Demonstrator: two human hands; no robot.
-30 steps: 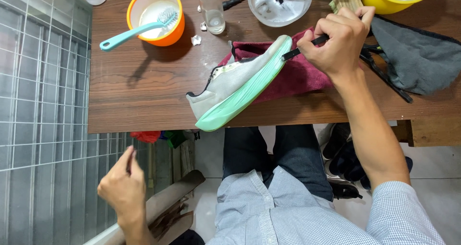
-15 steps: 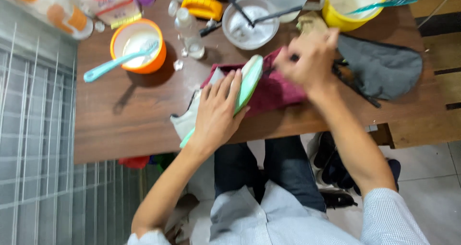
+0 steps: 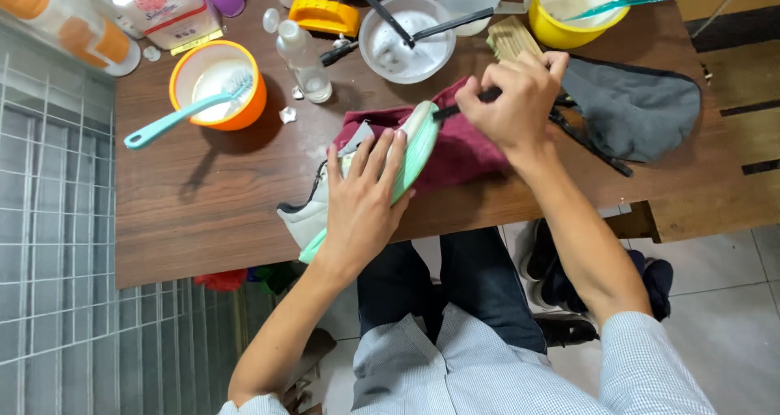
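Two hands work on one pale sneaker (image 3: 325, 208) with a mint-green sole, tipped on its side over a maroon cloth (image 3: 463, 151) at the near edge of the wooden table (image 3: 203, 220). The left hand (image 3: 366, 199) lies flat along the shoe, fingers spread, steadying it; the right hand (image 3: 516, 102) has its fingers curled tight round a thin dark brush handle (image 3: 455, 108) aimed at the sole's edge. This looks like the scrubbing step, and the next stroke likely calls for firm hold and short passes. The orange bowl (image 3: 183, 98) holds white stuff and a teal brush (image 3: 175, 118); the white bowl (image 3: 404, 37) holds white foam and dark tools; the yellow pot's (image 3: 561, 33) contents cannot be made out
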